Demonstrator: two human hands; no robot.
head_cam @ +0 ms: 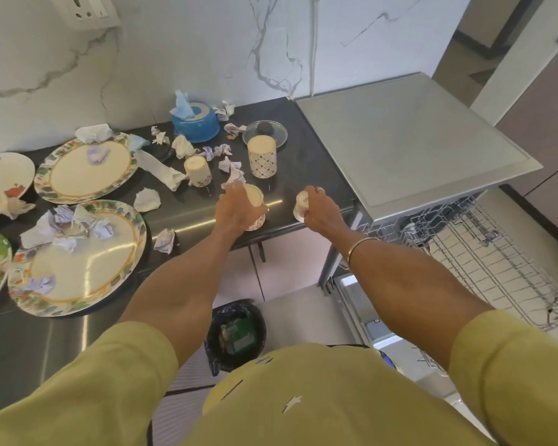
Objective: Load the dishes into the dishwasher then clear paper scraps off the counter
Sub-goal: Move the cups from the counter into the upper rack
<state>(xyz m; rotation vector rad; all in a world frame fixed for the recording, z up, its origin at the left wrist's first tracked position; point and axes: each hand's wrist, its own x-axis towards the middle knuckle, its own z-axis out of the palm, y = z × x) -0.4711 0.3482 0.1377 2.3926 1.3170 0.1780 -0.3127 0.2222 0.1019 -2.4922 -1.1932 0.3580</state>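
My left hand (234,210) grips a patterned cream cup (255,204) standing on the dark counter (190,217), and its fingertips pinch a crumpled paper scrap (236,178) above the cup. My right hand (321,209) holds a small white cup (302,204) tipped on its side near the counter's right edge. Two more cups stand behind: a taller patterned one (262,156) and a smaller one (197,171). Large floral plates (84,170) (78,259) lie to the left with paper scraps on them. The dishwasher (413,136) stands at right with its wire rack (484,259) pulled out.
A blue tissue holder (195,122) and a glass lid (264,132) sit by the marble wall. Crumpled paper (147,199) is scattered over the counter. A bin with a black liner (236,336) stands on the floor below. More plates (4,175) lie at far left.
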